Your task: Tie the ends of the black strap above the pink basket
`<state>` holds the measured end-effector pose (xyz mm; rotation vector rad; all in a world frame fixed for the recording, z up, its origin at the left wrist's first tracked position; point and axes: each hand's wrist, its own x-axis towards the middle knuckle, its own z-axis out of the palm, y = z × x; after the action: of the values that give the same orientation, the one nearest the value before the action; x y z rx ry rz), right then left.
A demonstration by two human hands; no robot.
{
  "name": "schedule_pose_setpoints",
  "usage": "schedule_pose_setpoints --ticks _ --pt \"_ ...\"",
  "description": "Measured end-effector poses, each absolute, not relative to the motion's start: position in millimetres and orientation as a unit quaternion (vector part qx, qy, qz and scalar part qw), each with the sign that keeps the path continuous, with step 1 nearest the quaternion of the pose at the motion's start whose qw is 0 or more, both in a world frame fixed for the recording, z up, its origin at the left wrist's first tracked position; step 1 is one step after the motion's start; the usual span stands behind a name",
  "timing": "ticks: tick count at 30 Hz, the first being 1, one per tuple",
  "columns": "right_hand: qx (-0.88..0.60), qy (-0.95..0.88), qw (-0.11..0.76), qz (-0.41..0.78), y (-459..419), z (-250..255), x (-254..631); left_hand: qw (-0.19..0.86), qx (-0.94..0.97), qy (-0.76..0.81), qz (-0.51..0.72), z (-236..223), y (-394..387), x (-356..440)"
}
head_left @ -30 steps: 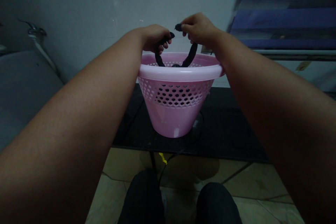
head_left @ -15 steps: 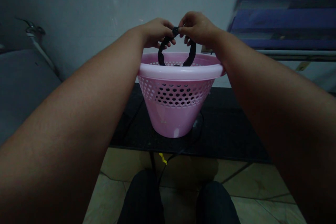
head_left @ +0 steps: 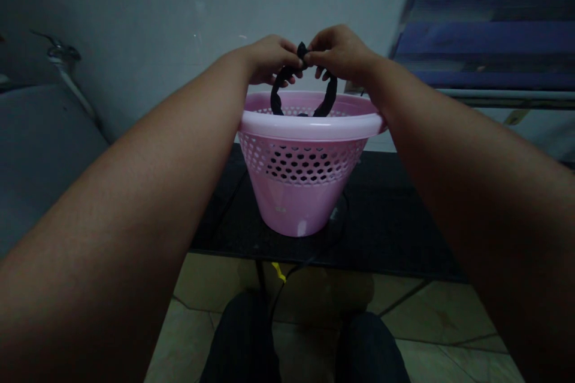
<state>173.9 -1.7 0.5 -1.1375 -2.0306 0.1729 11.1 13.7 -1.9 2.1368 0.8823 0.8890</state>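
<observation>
I see both of my hands raised over the pink basket (head_left: 309,149), and they are together, almost touching each other at the fingertips. My left hand (head_left: 269,58) pinches one end of a black strap (head_left: 331,94), and my right hand (head_left: 340,52) pinches the other end. The two ends meet between my thumbs, at the highest point, where a small dark tip sticks up.

From this meeting point the strap goes down in two branches, one on each side, and both branches go inside the basket behind its rim. So the strap makes a loop, like a ring standing upright. Its long axis is vertical, the closed top points up to my fingers and the lower part hangs into the basket. The bottom of the loop is hidden by the rim, I cannot tell if it touches something inside.

The basket stands upright on a black mat (head_left: 386,221), on a low table. It has a solid lower part and a band of holes under the wide rim. Behind the basket is a grey wall (head_left: 157,12). Under the table edge I see a tiled floor (head_left: 426,335) and my two dark knees (head_left: 245,341).
</observation>
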Motion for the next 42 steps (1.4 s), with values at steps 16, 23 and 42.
schedule_pose_setpoints --ticks 16,23,42 --pt "-0.433 -0.806 0.395 0.082 1.5 -1.2 175.7 0.343 0.802 0.350 0.342 -0.7 12.5 15.6" --pt "-0.440 -0.800 0.399 0.080 1.9 -0.3 173.9 0.349 0.795 0.345 0.356 -1.7 9.1 14.7" --pt "-0.415 -0.802 0.403 0.147 7.2 -3.5 178.1 0.384 0.781 0.330 0.366 -0.7 6.0 13.9"
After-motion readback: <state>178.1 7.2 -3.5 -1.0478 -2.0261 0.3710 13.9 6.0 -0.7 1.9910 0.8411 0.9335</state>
